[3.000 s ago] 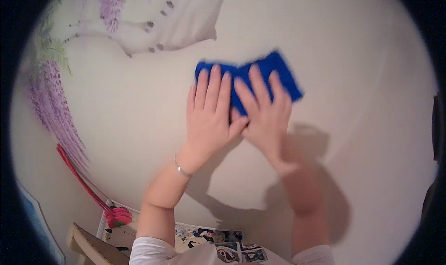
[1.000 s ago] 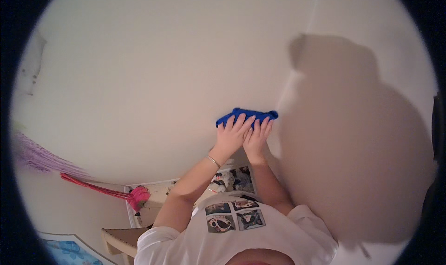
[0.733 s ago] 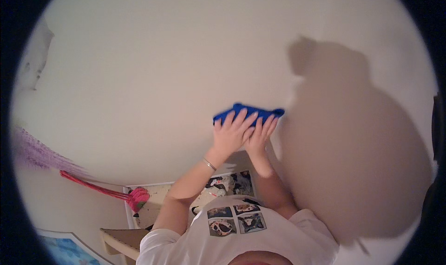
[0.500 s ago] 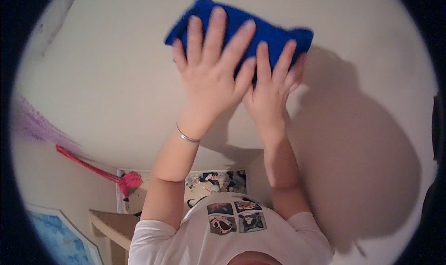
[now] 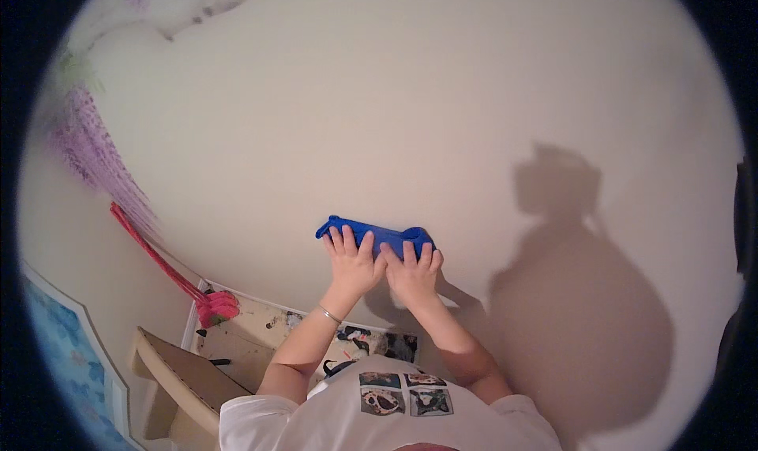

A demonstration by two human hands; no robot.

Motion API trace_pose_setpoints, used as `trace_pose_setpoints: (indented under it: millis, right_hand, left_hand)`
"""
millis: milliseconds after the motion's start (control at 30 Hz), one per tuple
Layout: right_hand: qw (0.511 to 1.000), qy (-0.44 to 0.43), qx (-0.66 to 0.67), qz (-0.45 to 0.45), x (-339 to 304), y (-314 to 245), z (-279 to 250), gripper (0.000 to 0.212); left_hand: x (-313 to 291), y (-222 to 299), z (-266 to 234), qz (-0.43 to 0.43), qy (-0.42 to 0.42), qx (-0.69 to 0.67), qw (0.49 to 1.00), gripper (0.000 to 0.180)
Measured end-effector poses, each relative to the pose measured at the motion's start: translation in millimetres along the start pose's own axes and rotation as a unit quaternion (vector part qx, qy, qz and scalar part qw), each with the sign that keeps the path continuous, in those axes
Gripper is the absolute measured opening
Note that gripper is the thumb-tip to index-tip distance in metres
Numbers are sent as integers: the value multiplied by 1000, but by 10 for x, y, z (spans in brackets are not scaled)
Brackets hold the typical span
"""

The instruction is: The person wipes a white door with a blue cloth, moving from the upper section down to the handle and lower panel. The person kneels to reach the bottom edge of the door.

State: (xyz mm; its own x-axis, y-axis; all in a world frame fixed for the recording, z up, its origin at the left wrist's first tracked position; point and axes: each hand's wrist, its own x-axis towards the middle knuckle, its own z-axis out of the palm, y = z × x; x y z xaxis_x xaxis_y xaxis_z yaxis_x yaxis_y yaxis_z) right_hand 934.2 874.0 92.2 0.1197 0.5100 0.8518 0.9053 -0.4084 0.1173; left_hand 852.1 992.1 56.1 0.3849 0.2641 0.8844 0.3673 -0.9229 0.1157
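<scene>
Against a pale wall (image 5: pixel 379 103), both my hands hold a folded blue cloth (image 5: pixel 385 234), its upper edge bunched at the two corners. My left hand (image 5: pixel 355 266) has its fingers spread over the cloth's left part, and a thin bracelet (image 5: pixel 330 315) circles that wrist. Over its right part lie the fingers of my right hand (image 5: pixel 414 274), at the lower right corner. The two hands nearly touch at the thumbs. What lies under the palms is hidden.
Purple paint (image 5: pixel 93 147) marks the left wall, with red, long-stemmed artificial flowers (image 5: pixel 215 306) below it. At the lower left are a blue picture (image 5: pixel 71 356) and a beige chair or shelf edge (image 5: pixel 178 372). A stained light surface (image 5: pixel 245 325) lies behind me. My shadow (image 5: pixel 584 317) falls at right.
Both hands have slid the blue cloth down the wall, closer to my body, with my elbows now more bent. More of the wall above shows.
</scene>
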Motion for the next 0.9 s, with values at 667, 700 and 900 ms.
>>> trace_pose_setpoints:
  millis: [667, 700, 900]
  right_hand:
    - [981, 69, 12, -180, 2560, -377, -753, 50]
    - [979, 48, 14, -199, 2384, -433, -614, 56]
    - [959, 8, -14, -282, 1751, -355, -323, 52]
  left_hand:
    - [2280, -661, -1340, -42, 149, 23, 988, 71]
    - [2025, -708, -1306, -60, 131, 26, 989, 72]
    - [1089, -574, -728, -148, 117, -8, 982, 79]
